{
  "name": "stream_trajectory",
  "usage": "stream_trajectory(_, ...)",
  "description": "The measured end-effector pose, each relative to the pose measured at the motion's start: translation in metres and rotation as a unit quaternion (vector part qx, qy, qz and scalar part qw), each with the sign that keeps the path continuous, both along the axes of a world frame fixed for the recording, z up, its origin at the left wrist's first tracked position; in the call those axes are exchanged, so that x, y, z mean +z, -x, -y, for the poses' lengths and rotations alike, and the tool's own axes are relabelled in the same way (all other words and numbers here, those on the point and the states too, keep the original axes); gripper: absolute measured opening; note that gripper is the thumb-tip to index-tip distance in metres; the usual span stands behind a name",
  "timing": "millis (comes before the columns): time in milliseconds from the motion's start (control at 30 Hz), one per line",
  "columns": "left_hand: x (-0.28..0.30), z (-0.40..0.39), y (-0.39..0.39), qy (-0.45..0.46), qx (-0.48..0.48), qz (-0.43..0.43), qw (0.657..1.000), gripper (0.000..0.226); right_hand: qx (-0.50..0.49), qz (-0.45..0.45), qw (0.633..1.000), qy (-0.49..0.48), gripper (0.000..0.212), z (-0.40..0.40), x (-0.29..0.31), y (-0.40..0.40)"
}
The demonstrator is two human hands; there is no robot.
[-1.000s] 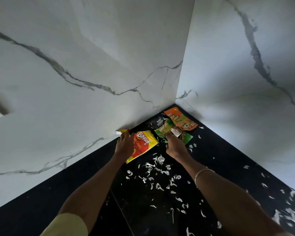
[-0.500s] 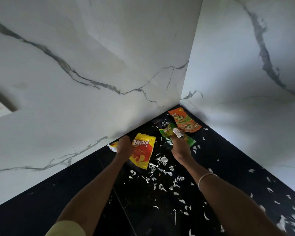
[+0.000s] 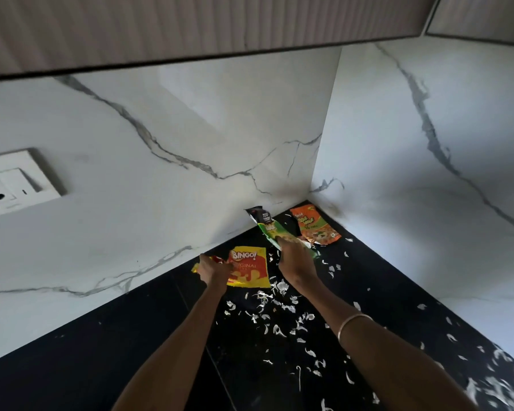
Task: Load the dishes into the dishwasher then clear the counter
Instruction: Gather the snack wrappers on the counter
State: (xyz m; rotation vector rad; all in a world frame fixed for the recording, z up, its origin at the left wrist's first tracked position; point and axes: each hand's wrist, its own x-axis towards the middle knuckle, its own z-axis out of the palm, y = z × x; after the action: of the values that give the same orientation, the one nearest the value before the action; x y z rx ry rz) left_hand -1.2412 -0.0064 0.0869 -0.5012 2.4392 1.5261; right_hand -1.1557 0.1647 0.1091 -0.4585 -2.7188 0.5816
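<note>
My left hand (image 3: 212, 269) grips the left edge of a yellow and red Bingo snack packet (image 3: 251, 266), lifted off the black counter (image 3: 72, 366). My right hand (image 3: 294, 258) is closed on the lower end of a green and black snack packet (image 3: 266, 225), which rises toward the wall. An orange snack packet (image 3: 312, 225) lies flat in the far corner of the counter, untouched. White peel scraps (image 3: 275, 310) are scattered on the counter under and behind both hands.
Marble walls meet in a corner just behind the packets. A white switch and socket plate (image 3: 15, 183) sits on the left wall. A ribbed upper cabinet (image 3: 190, 28) hangs overhead. More white scraps (image 3: 499, 381) lie at the counter's right edge.
Both hands have lifted their packets off the counter. The Bingo packet has turned upright to face me and the green packet now stands up. My view has tilted up, showing the cabinet and socket.
</note>
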Motion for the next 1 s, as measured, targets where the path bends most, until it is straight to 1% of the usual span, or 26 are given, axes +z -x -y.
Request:
stream_trajectory(100, 0.007, -0.002, -0.006, -0.056, 0.043, 0.039, 0.997, 0.041, 0.040, 0.004, 0.999, -0.014, 0.022, 0.018, 0.010, 0.001)
stream_trajectory(200, 0.014, -0.004, -0.013, -0.137, 0.056, 0.060, 0.987, 0.037, 0.074, 0.007, 0.997, -0.017, 0.024, 0.036, 0.014, 0.002)
stream_trajectory(300, 0.009, -0.005, -0.010, -0.216, 0.045, 0.075, 0.973, 0.041, 0.099, -0.010, 0.994, -0.036, 0.022, 0.053, 0.019, 0.001)
stream_trajectory(333, 0.008, -0.005, -0.011, -0.255, 0.039, 0.077, 0.963, 0.037, 0.105, -0.006, 0.993, -0.045, 0.021, 0.059, 0.018, 0.002)
stream_trajectory(367, 0.013, -0.004, -0.016, -0.290, 0.036, 0.074, 0.953, 0.027, 0.109, 0.002, 0.993, -0.052, 0.021, 0.064, 0.016, 0.003)
stream_trajectory(400, 0.019, -0.003, -0.020, -0.314, 0.046, 0.070, 0.946, 0.018, 0.110, 0.020, 0.992, -0.053, 0.020, 0.068, 0.015, 0.003)
stream_trajectory(433, 0.022, -0.002, -0.021, -0.329, 0.058, 0.065, 0.940, 0.014, 0.110, 0.035, 0.992, -0.045, 0.020, 0.072, 0.013, 0.003)
stream_trajectory(533, 0.029, 0.000, -0.027, -0.379, 0.080, 0.067, 0.920, 0.003, 0.132, 0.057, 0.990, -0.002, 0.020, 0.078, 0.009, 0.002)
stream_trajectory(567, 0.023, 0.000, -0.023, -0.386, 0.086, 0.066, 0.916, 0.010, 0.146, 0.057, 0.988, 0.010, 0.021, 0.079, 0.009, 0.002)
stream_trajectory(633, 0.016, 0.002, -0.017, -0.354, 0.072, 0.062, 0.930, 0.024, 0.170, 0.069, 0.982, 0.043, 0.021, 0.076, 0.007, 0.003)
stream_trajectory(700, 0.003, 0.000, -0.014, -0.331, 0.027, 0.055, 0.942, 0.032, 0.185, 0.085, 0.977, 0.068, 0.022, 0.068, -0.001, 0.008)
stream_trajectory(733, -0.005, 0.000, -0.012, -0.311, 0.020, 0.055, 0.948, 0.039, 0.188, 0.097, 0.973, 0.088, 0.024, 0.063, -0.003, 0.008)
stream_trajectory(767, -0.016, 0.000, -0.008, -0.283, 0.026, 0.055, 0.957, 0.044, 0.189, 0.106, 0.969, 0.116, 0.028, 0.057, -0.005, 0.008)
stream_trajectory(800, -0.026, 0.000, -0.005, -0.259, 0.036, 0.059, 0.963, 0.045, 0.181, 0.099, 0.967, 0.150, 0.032, 0.049, -0.005, 0.008)
stream_trajectory(833, -0.037, 0.001, 0.000, -0.245, 0.045, 0.064, 0.966, 0.042, 0.166, 0.071, 0.966, 0.184, 0.035, 0.039, -0.007, 0.008)
stream_trajectory(867, -0.049, 0.002, 0.005, -0.232, 0.049, 0.068, 0.969, 0.041, 0.140, 0.023, 0.969, 0.204, 0.037, 0.026, -0.009, 0.008)
stream_trajectory(900, -0.054, 0.004, 0.006, -0.213, 0.044, 0.071, 0.973, 0.041, 0.111, -0.030, 0.973, 0.201, 0.038, 0.012, -0.014, 0.009)
stream_trajectory(933, -0.056, 0.006, 0.003, -0.196, 0.037, 0.066, 0.978, 0.041, 0.074, -0.064, 0.978, 0.183, 0.035, -0.004, -0.021, 0.013)
stream_trajectory(1000, -0.075, 0.009, 0.000, -0.177, 0.022, 0.057, 0.982, 0.039, -0.008, -0.085, 0.985, 0.150, 0.021, -0.039, -0.034, 0.025)
